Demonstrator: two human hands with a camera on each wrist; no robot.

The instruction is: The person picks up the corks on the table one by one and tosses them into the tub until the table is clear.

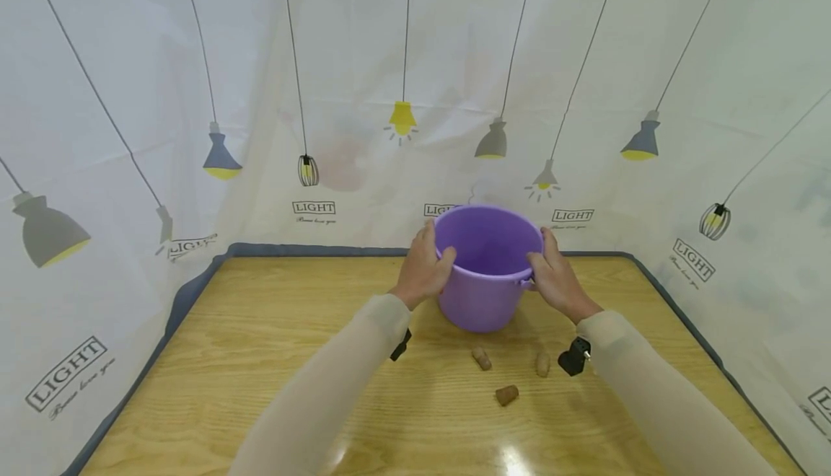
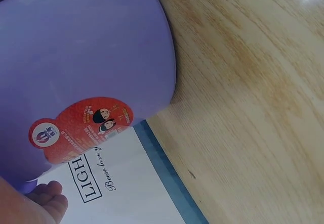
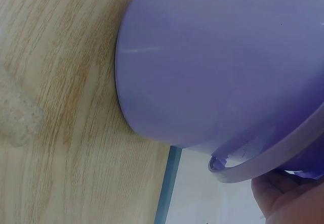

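A purple plastic bucket (image 1: 480, 306) stands upright at the far part of the table, its mouth facing up and toward me. My left hand (image 1: 425, 265) grips the rim on the left, thumb over the inside edge. On the right side, my right hand (image 1: 558, 275) holds the rim near the handle's joint. The bucket's curved handle (image 3: 276, 158) hangs down beside the right fingers. A red sticker (image 2: 86, 128) with cartoon figures shows on the bucket's wall in the left wrist view.
Three small cork-like stubs lie in front of the bucket: a tan one (image 1: 481, 358), a paler one (image 1: 542, 364) and a reddish-brown one (image 1: 507, 394). The wooden table (image 1: 273, 360) meets a white cloth (image 1: 363, 65) printed with lamps, at the back and sides.
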